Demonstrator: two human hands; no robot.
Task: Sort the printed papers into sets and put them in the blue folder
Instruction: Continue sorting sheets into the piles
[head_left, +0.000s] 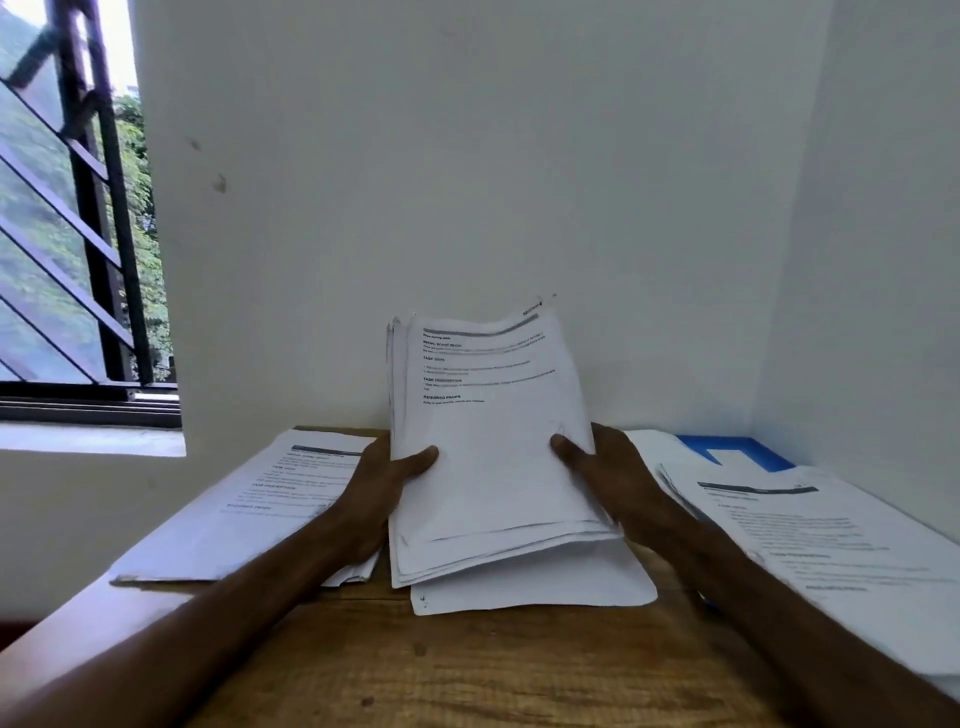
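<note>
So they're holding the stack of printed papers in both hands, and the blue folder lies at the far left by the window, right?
Not quite: the head view shows the blue folder at the far right, partly under a pile of papers, away from the window. Left hand and right hand do both hold the stack of printed papers.

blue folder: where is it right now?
Head view: the blue folder lies at the far-right back of the wooden table, partly covered by the right-hand paper pile, beyond the right hand.
</note>
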